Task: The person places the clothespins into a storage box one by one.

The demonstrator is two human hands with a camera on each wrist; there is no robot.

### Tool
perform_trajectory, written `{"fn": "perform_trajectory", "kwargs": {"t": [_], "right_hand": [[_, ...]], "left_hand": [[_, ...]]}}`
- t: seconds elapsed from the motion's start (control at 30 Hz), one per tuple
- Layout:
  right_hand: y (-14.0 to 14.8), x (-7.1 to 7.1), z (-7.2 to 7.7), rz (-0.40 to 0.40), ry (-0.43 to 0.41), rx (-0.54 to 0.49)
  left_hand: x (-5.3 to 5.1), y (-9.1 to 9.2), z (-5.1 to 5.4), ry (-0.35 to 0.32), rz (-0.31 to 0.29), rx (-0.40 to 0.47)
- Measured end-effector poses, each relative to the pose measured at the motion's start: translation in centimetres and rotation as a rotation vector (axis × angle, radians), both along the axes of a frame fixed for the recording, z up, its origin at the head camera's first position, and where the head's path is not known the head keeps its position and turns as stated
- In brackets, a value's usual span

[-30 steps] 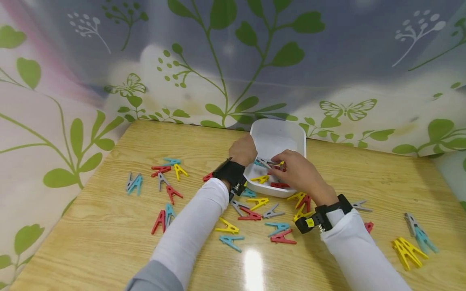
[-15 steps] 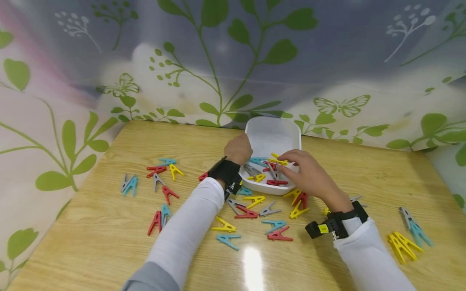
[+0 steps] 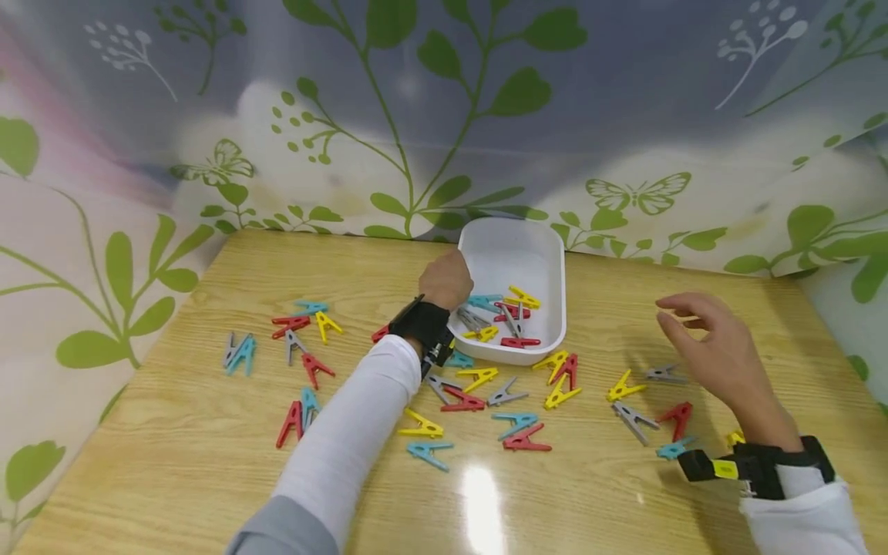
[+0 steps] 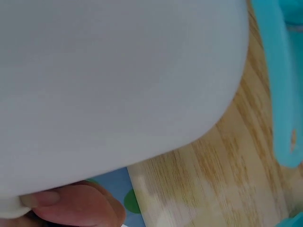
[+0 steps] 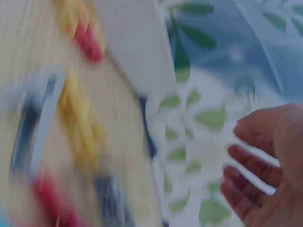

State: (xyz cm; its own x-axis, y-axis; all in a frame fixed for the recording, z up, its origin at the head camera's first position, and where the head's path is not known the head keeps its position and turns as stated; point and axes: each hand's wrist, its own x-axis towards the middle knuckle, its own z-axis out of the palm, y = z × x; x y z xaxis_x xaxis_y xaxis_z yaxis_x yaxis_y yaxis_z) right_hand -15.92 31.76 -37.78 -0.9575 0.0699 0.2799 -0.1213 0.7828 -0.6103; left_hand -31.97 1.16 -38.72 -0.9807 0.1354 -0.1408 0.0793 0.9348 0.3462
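No text can be read; the yellow label (image 3: 725, 469) on the black wrist camera (image 3: 695, 465) is too small.

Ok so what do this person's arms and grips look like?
Both sleeves are white, with grey fabric further up on the left. A black wrist strap sits on each side; the right one bears a black device with a yellow label. The left grip and right grip are bare.
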Motion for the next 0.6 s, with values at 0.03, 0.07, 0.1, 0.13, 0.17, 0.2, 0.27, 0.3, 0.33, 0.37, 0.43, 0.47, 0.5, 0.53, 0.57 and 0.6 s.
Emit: {"fn": "perform_trajectory", "kwargs": {"t": [0.03,0.07,0.1,0.13,0.17,0.2,0.27,0.3,0.33,0.37,0.43,0.47,0.5,0.53,0.57,0.6], "right_hand": [[1.5,0.3,-0.8,-0.05,-0.023,0.036],[3.0,0.5,-1.6,-0.085,-0.057,0.046],[4.9,0.7,-2.7,-0.132,-0.079,0.073],[6.6,1.0,-3.9,-0.173,-0.099,0.075],[8.2,1.3,-5.1,-0.214,-0.122,0.082],[9.7,1.6,-6.1,-0.25,-0.15,0.096],[11.8,2.7,-7.1,-0.294,-0.242,0.092],[12.0,3.3,-6.9,-0.314,-0.284,0.108],[11.9,4.0,-6.3,-0.322,-0.332,0.11],[11.7,4.7,-5.7,-0.332,-0.392,0.134],[11.2,5.6,-4.4,-0.336,-0.505,0.164],[11.2,5.9,-4.3,-0.335,-0.543,0.181],[10.7,6.1,-3.5,-0.337,-0.583,0.187],[10.8,6.2,-3.7,-0.337,-0.615,0.186],[11.0,6.2,-3.7,-0.341,-0.647,0.183],[11.0,6.3,-3.7,-0.336,-0.671,0.179]], "left_hand": [[0.0,0.0,0.1,-0.004,-0.001,-0.001],[-0.1,0.1,0.1,-0.007,0.001,0.001],[-0.1,0.1,0.2,-0.009,0.002,0.001],[-0.1,0.1,0.1,-0.012,0.004,0.002],[-0.1,0.1,0.1,-0.014,0.005,0.004],[-0.1,0.1,0.1,-0.013,0.005,0.008],[-0.1,0.1,0.1,-0.012,0.005,0.017],[-0.1,0.0,0.1,-0.011,0.003,0.02],[-0.1,0.0,0.0,-0.01,0.001,0.023],[-0.1,0.0,0.0,-0.009,-0.001,0.024],[-0.1,0.0,0.0,-0.01,-0.003,0.024],[-0.1,0.0,0.0,-0.01,-0.004,0.023],[-0.1,0.0,0.0,-0.009,-0.005,0.021],[-0.1,0.0,0.0,-0.005,-0.004,0.02],[-0.1,0.1,0.0,-0.003,-0.004,0.018],[-0.1,0.1,-0.1,-0.001,-0.002,0.018]]}}
